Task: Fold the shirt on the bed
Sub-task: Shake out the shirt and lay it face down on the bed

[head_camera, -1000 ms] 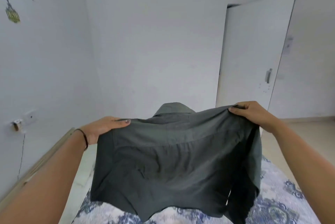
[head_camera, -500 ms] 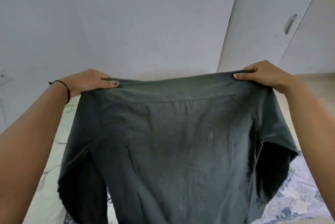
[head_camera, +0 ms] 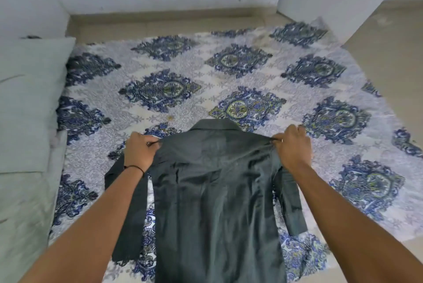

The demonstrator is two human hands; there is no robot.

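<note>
The dark grey shirt (head_camera: pixel 217 191) lies back side up on the bed (head_camera: pixel 229 76), collar away from the person. The left hand (head_camera: pixel 139 152) and right hand (head_camera: pixel 293 147) each pinch one shoulder, fingers closed on the cloth. A pale green pillow (head_camera: pixel 29 104) sits at left. The patterned blue bedsheet (head_camera: pixel 343 156) is free all around.

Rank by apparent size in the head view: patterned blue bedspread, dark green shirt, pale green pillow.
1. Patterned blue bedspread.
2. Dark green shirt, though nearness enlarges it.
3. Pale green pillow, partly cut off at the frame edge.
</note>
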